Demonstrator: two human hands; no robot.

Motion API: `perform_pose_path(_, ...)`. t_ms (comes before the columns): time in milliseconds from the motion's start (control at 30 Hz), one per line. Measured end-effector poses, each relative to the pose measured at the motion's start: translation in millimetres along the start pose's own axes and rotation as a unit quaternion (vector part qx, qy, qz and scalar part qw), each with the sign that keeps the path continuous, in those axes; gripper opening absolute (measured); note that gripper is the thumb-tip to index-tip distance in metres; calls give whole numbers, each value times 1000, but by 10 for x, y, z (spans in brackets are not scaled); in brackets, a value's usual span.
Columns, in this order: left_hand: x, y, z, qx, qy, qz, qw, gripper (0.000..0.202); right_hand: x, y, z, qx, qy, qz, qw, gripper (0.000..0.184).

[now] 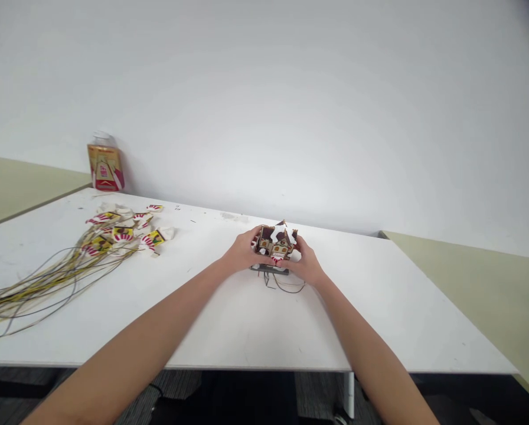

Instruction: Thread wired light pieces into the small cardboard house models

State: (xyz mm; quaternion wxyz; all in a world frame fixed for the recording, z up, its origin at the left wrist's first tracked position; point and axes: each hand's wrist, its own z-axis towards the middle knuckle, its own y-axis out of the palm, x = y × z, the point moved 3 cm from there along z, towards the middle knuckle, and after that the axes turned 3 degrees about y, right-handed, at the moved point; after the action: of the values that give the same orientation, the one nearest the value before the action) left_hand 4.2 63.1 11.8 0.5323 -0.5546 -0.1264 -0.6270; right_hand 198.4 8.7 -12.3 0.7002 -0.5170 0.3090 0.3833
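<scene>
Between my two hands is a small model house (280, 248) with brown walls, white snow-like patches on its roof and a red-and-white striped piece at its front. It sits on a dark flat base (264, 270). My left hand (243, 252) grips the house's left side, fingers curled behind it and thumb across the front. My right hand (307, 264) closes round its right side in the same way, the thumbs nearly meeting at the striped piece. Thin dark wires (289, 289) trail from under the base onto the table. The far side of the house is hidden.
On the left of the white table (215, 330) lie several striped and yellow printed pieces (123, 234) joined to a bundle of long yellow and dark wires (38, 289). A gold-and-red pouch (105, 168) stands at the back left corner. A white wall (291, 118) rises behind the table.
</scene>
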Motion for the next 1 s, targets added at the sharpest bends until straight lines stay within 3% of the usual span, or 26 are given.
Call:
perform_pose_path(233,16,-19,13,-1,20,18,1000,76,0,15,39,-7,-8,-2,1000,83)
perform_pose_path(467,-6,-16,9,-20,45,21,999,86,-34,20,0,-23,6,9,1000,83)
perform_pose_path(600,1,15,-9,-20,75,40,996,96,-43,21,-28,-40,3,13,999,95)
perform_pose_path(700,-6,40,-17,-11,71,65,995,92,-53,23,-37,-37,-3,4,999,101)
perform_pose_path(1000,-82,67,-25,7,68,97,993,97,-77,22,-32,-12,-28,-18,999,83)
